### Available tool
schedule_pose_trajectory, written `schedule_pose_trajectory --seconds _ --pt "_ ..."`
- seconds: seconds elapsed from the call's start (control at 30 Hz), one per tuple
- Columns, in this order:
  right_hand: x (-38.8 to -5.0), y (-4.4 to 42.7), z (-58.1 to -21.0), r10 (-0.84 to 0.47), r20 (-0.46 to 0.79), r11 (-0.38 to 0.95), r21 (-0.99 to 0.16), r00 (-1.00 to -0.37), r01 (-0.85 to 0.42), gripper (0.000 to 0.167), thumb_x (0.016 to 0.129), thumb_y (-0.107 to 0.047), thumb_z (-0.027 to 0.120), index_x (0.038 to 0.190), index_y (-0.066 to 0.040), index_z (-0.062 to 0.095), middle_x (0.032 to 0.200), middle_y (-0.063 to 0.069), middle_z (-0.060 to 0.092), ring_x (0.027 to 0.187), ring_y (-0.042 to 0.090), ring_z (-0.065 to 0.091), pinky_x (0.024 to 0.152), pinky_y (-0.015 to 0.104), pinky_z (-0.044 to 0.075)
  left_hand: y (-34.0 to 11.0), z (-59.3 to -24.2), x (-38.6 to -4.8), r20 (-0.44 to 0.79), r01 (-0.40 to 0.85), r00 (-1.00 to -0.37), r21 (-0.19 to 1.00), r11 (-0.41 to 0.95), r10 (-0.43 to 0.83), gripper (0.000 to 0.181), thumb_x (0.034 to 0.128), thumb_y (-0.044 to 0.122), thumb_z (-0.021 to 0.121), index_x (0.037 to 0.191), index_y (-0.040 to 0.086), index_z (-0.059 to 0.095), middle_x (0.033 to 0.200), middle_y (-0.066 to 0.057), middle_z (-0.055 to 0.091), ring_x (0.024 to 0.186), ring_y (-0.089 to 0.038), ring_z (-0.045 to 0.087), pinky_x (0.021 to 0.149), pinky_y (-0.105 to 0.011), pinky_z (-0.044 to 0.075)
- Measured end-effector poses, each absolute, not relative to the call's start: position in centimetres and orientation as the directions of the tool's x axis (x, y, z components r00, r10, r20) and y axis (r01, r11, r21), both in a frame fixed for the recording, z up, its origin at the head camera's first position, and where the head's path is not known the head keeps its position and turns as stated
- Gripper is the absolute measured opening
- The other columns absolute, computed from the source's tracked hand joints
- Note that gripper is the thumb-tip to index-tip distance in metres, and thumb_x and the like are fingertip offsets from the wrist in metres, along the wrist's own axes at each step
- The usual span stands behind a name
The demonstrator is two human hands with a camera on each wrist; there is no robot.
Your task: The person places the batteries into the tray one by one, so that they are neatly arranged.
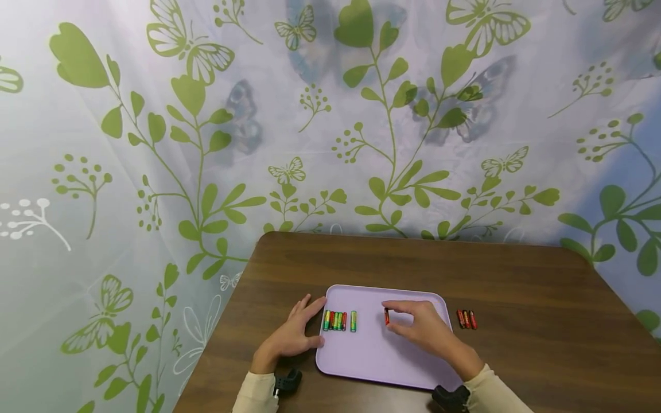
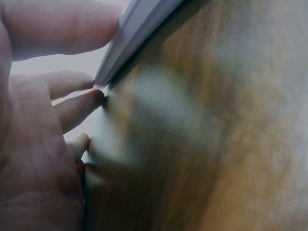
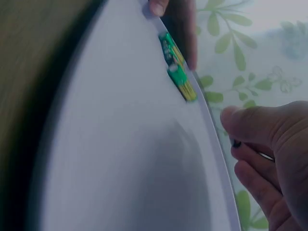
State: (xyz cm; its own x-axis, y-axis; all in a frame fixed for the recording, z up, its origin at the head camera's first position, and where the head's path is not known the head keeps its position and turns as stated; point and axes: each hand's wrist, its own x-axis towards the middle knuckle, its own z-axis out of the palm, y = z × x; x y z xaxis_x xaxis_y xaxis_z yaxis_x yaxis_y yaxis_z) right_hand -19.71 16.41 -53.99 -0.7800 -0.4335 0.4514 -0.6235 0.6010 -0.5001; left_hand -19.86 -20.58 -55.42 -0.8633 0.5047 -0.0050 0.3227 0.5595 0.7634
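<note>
A red and black battery (image 1: 387, 316) is pinched upright between the thumb and fingers of my right hand (image 1: 420, 327), above the lilac tray (image 1: 361, 358). In the right wrist view only a dark end of the battery (image 3: 235, 143) shows. My left hand (image 1: 294, 332) rests at the tray's left edge, thumb and fingers spread and touching the rim (image 2: 130, 36). Close to that hand, a row of several green and red batteries (image 1: 335, 320) lies side by side on the tray. One green and yellow battery (image 1: 353, 321) lies slightly apart, to the row's right.
Three red and black batteries (image 1: 467, 319) lie on the brown wooden table (image 1: 542, 344), right of the tray. A curtain (image 1: 320, 143) printed with leaves and butterflies hangs behind the table. Black wrist mounts (image 1: 450, 397) sit on both forearms.
</note>
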Motion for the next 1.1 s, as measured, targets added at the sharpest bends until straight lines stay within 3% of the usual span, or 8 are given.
schedule_pose_trajectory --seconds 0.47,1.1 --pt "-20.6 10.3 -55.2 -0.525 0.375 0.579 -0.501 -0.764 -0.643 0.046 0.083 -0.006 0.093 0.127 -0.005 0.081 0.12 0.006 0.084 0.11 0.022 0.08 0.094 0.042 0.065 -20.5 -55.2 -19.8 -0.031 0.297 -0.874 0.756 0.583 0.486 0.094 0.0894 0.027 0.081 0.172 0.012 0.037 0.179 -0.011 0.036 0.169 -0.051 0.008 0.124 -0.087 0.008" --pt "-20.1 8.2 -55.9 -0.509 0.402 0.603 -0.464 -0.761 -0.649 0.044 0.083 -0.013 0.095 0.124 -0.008 0.081 0.12 0.006 0.084 0.112 0.022 0.08 0.096 0.042 0.065 -20.5 -55.0 -19.7 -0.034 0.296 -0.872 0.758 0.581 0.488 0.094 0.0886 0.026 0.08 0.171 0.011 0.037 0.179 -0.013 0.036 0.168 -0.053 0.008 0.122 -0.089 0.009"
